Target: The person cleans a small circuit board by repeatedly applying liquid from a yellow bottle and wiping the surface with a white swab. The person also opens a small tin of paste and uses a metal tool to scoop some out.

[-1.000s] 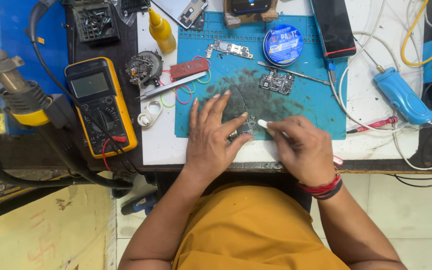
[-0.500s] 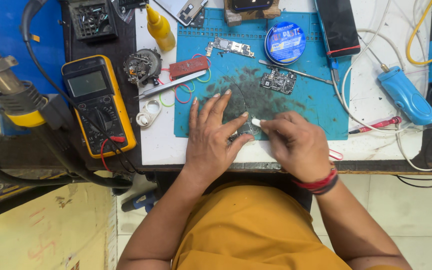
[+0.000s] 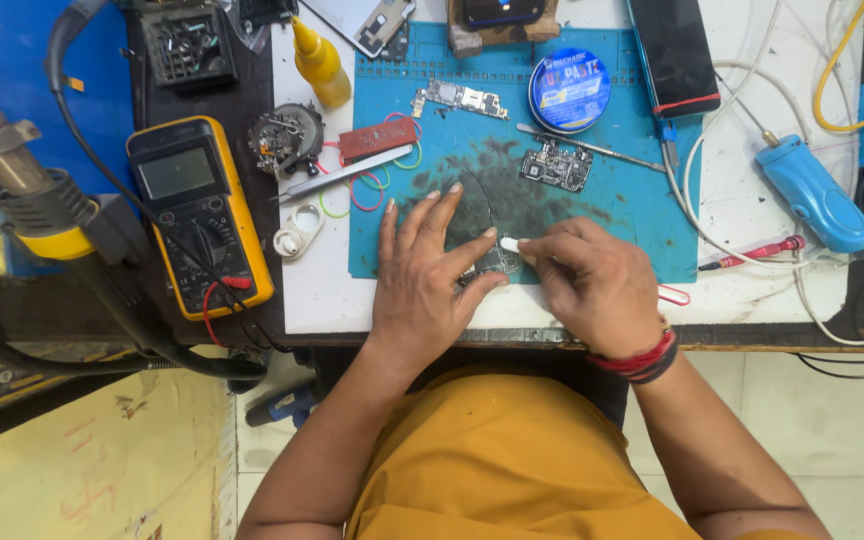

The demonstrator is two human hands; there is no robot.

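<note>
Circuit board, small and dark with shiny metal bits [image 3: 487, 268], lies on the dirty blue rubber mat [image 3: 632, 210], mostly hidden under the two hands. The left hand [image 3: 422, 280] lies flat and spread wide on the mat, and its thumb and first finger press on the board. The right hand [image 3: 592, 285] is curled narrow around a small white-tipped tool [image 3: 509, 244], and the white tip sits just above the board, right by the left first finger. Half a second ago the tip was in nearly the same spot, and a second ago it sat a bit more to the right, so the right hand has slid a little toward the left hand. The left hand has stayed put.

A red and black band [image 3: 642, 360] goes around the right wrist. Just past the right hand's knuckles lies another small dark circuit board [image 3: 555, 165], and past that a round blue tin [image 3: 569, 90]. Far out past the right hand is a light blue plastic tool [image 3: 817, 195] on a white wire. Out past the left hand's little finger sits a yellow meter with a grey screen [image 3: 197, 215], and farther up a yellow squeeze bottle [image 3: 319, 62].
</note>
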